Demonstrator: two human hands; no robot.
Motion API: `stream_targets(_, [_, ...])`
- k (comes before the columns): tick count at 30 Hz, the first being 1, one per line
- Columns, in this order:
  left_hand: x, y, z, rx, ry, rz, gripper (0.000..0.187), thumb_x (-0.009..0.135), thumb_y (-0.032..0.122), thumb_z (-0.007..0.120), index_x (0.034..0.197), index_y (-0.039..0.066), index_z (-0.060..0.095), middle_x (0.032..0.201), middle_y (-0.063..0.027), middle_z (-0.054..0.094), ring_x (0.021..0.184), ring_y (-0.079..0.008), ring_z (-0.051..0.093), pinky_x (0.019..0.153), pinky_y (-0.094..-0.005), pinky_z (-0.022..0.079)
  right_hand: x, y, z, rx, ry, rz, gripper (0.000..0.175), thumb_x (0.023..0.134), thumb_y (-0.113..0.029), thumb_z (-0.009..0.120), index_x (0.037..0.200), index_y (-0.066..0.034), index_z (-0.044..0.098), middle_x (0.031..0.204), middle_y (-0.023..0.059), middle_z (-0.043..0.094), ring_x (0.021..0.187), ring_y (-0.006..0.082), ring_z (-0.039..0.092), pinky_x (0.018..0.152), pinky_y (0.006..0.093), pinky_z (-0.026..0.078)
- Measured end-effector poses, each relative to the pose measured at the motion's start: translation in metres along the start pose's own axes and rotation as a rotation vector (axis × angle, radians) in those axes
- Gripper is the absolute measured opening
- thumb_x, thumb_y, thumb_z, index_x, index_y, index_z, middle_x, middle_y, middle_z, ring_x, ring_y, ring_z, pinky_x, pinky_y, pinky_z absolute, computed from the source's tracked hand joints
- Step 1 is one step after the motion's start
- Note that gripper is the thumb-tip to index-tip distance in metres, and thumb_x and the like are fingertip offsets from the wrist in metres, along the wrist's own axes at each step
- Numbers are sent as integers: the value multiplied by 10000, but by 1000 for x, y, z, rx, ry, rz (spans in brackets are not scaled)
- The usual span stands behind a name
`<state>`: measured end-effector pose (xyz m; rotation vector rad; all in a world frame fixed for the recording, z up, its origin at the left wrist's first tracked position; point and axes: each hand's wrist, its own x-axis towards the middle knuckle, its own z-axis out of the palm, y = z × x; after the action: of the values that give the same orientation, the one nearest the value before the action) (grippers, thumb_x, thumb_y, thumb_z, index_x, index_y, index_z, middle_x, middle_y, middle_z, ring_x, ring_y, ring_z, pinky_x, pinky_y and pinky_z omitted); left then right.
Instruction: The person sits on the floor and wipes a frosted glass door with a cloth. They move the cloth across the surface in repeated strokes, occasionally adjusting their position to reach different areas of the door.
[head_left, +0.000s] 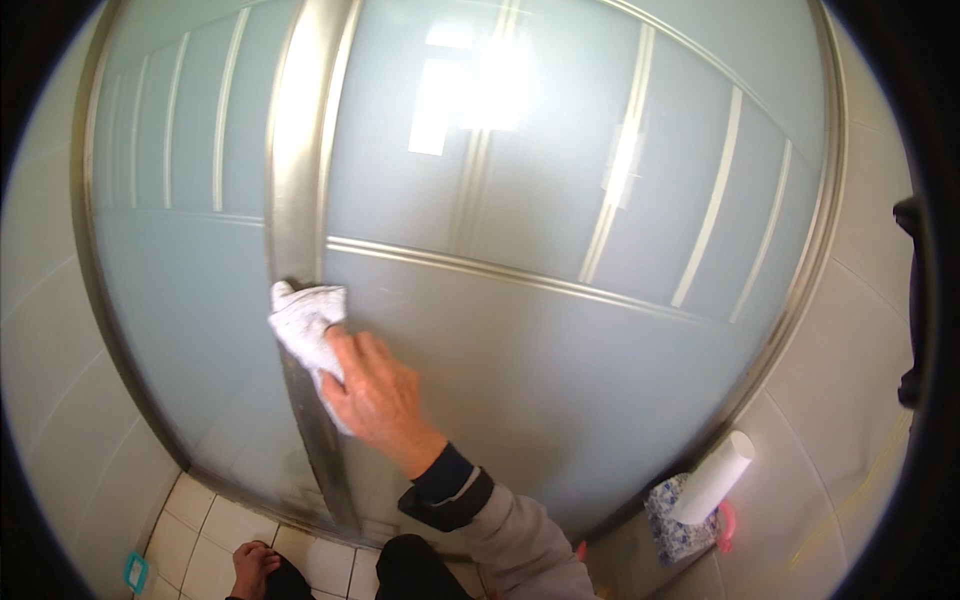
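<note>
My right hand (375, 397) presses a folded white cloth (307, 319) against the metal door frame post (296, 225) of a frosted-glass partition. Its fingers are bent over the cloth, which hides part of the post and hangs down below the fingers. On both sides of the post lie frosted glass panels with pale stripes, the wider glass panel (540, 360) being on the right. Low in the view, my left hand (255, 566) rests by my dark-trousered knee with its fingers curled in; nothing shows in it.
At the lower right, a white roll (712, 480) stands on a blue-and-white patterned packet (679, 529), beside a pink curved object (725, 525). A turquoise plastic object (136, 573) lies on the tiled floor (225, 525) at lower left. Tiled walls (810, 420) flank the partition.
</note>
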<state>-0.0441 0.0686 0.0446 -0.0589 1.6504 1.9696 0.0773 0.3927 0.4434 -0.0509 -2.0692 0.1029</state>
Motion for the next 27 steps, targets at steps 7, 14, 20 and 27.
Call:
stream_targets(7, [10,-15,-3,-82,-6,26,118,904,70,588,1021,81,573,813,-89,643,626,-187,622,554,-281,536,-109,52,-98,108,264,412,412,868,-142,759,1228,-1,615,993,152,682,783,230,675,689,358,554])
stream_targets(14, [36,-30,-3,-47,-33,43,130,886,39,583,1007,81,563,780,-78,612,625,-169,603,530,-276,507,-192,167,-298,-368,690,684,432,906,-190,701,1247,43,576,1012,141,664,873,213,621,809,357,504])
stream_targets(20, [23,-26,2,-45,-66,59,137,895,52,603,1027,77,578,820,-81,647,666,-178,639,558,-287,536,-216,243,-361,-712,725,751,339,925,-259,604,1136,1,556,900,194,633,813,285,602,782,412,486])
stream_targets(27, [-13,-3,17,-83,28,51,114,899,59,613,1011,42,609,865,-113,683,687,-204,682,589,-301,583,-170,141,-212,-100,467,625,371,912,-136,704,1212,34,570,906,80,590,812,157,548,727,308,480])
